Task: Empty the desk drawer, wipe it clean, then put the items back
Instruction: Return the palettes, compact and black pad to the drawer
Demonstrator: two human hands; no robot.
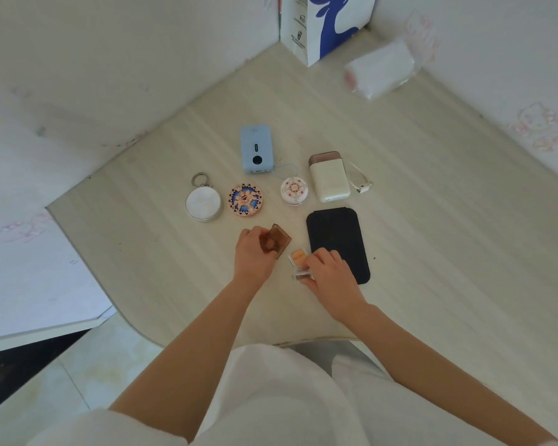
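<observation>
Drawer contents laid out on the pale wood-grain desk, presumably to free the drawer, which is out of view. The left hand pinches a translucent brown plastic case; the right hand curls around a small orange-and-clear box beside the matte black pouch.

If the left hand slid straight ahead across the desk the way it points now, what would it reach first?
Most likely the round blue and pink patterned case, which lies just beyond the left hand and the brown case it holds. Depth is hard to judge, so it might pass just beside it.
</observation>
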